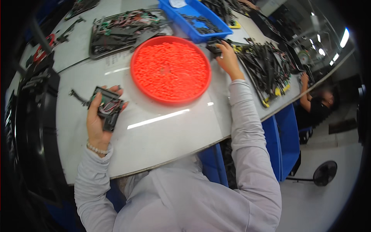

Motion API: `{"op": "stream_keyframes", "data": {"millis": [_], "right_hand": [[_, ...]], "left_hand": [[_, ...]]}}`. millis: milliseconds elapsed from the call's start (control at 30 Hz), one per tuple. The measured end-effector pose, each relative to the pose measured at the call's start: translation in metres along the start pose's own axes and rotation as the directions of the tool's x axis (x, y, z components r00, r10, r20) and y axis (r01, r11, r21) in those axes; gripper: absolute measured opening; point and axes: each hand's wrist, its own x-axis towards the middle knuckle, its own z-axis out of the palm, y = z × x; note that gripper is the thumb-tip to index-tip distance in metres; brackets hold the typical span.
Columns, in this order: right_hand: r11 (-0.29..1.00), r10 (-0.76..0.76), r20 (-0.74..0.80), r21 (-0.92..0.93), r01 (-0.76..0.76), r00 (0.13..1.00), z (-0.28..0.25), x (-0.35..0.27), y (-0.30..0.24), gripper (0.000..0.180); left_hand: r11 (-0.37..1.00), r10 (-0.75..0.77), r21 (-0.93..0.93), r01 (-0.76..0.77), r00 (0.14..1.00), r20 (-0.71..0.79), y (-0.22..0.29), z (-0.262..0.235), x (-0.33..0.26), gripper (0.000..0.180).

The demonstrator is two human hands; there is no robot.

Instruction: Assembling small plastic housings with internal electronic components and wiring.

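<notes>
My left hand is wrapped round a black plastic housing with a green circuit board and thin red, white and dark wires inside. A short black arm sticks out from its left side. Further off, my right hand has its fingers curled on a black plastic part, between the red tray and the right-hand pile; the part's full shape is hidden. A round red tray, filled with small orange-red pieces, sits between my hands.
At the back left lies a metal tray of black parts and wires. Behind the red tray stands a blue bin with small dark pieces. On the right is a tray of long black parts. A co-worker sits beyond, near a fan.
</notes>
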Motion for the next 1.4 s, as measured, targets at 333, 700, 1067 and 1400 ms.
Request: {"op": "stream_keyframes", "data": {"millis": [333, 700, 1067, 1400], "right_hand": [[0.854, 0.276, -0.219, 0.503, -0.134, 0.936, -0.024, -0.002, 0.011, 0.019], [0.425, -0.429, 0.686, 0.727, -0.540, 0.587, -0.048, -0.077, -0.229, 0.024], [0.755, -0.518, 0.323, 0.608, 0.246, 0.792, -0.052, -0.077, -0.277, 0.047], [0.572, -0.384, 0.335, 0.818, -0.064, 0.860, -0.076, -0.052, -0.265, 0.063]], "left_hand": [[0.999, 0.004, -0.053, 0.001, 0.997, 0.081, 0.001, 0.005, -0.001, 0.035], [0.998, 0.054, 0.013, -0.055, 0.994, 0.091, 0.001, 0.006, -0.003, 0.038], [0.997, 0.049, -0.059, -0.045, 0.997, 0.056, 0.006, 0.005, -0.002, 0.038], [0.988, 0.137, -0.077, -0.131, 0.987, 0.078, 0.001, 0.005, -0.003, 0.098]]}}
